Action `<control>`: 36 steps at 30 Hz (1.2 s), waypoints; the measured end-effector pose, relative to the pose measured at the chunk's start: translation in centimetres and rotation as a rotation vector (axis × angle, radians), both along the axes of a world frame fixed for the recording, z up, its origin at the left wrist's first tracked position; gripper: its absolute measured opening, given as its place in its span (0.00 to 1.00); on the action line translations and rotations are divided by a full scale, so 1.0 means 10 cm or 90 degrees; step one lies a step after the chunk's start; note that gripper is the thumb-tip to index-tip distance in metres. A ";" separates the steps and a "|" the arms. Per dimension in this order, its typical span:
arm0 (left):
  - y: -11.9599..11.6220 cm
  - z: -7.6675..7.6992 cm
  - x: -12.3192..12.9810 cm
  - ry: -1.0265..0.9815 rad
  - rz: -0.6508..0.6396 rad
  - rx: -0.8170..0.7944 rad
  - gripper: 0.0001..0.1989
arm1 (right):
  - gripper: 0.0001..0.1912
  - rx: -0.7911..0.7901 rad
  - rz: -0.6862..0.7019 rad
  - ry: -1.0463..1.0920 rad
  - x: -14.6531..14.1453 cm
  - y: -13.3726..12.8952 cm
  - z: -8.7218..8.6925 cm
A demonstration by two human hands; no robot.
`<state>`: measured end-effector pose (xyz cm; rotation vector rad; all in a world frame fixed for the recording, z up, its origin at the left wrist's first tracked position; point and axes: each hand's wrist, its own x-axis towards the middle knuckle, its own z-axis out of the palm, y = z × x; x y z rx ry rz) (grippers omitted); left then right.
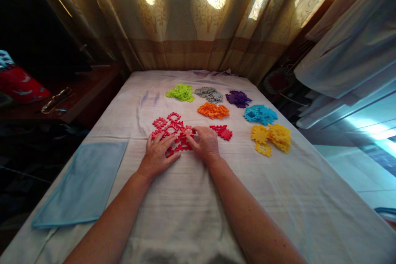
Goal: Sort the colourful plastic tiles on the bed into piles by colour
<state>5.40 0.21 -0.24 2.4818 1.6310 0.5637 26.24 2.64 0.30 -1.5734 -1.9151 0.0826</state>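
Observation:
Flat red interlocking plastic pieces [171, 128] with toothed edges lie in a loose spread on the white cloth, some with open centres. My left hand [158, 156] rests over the near left part of this spread, its fingers apart and covering some pieces. On the other side, my right hand [206, 143] has its thumb and bent forefinger at the edge of a red piece [187, 130]; the remaining fingers are partly hidden. Just right of that hand lie a few more red pieces [225, 133].
Beyond the hands are piles of lime green [181, 92], grey [209, 94], purple [238, 98], orange [213, 110], blue [260, 114] and yellow pieces [279, 137]. A light blue folded cloth [85, 181] lies at left. Curtains [185, 24] hang behind the table.

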 end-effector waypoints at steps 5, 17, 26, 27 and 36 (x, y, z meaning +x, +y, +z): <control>0.00 -0.01 -0.01 -0.004 -0.005 -0.007 0.26 | 0.16 0.038 -0.160 0.040 0.39 0.12 -0.05; -0.02 0.04 0.00 -0.037 -0.005 0.015 0.23 | 0.16 -0.052 -0.395 0.084 1.00 0.15 -0.13; 0.03 0.06 -0.13 -0.144 0.107 0.065 0.19 | 0.15 -0.059 -0.381 0.056 0.99 0.14 -0.13; 0.05 0.06 -0.16 -0.152 0.131 0.077 0.19 | 0.15 -0.053 -0.378 0.053 0.98 0.14 -0.13; 0.18 0.04 -0.38 -0.228 0.272 0.087 0.19 | 0.10 -0.021 -0.069 0.009 0.53 0.07 0.06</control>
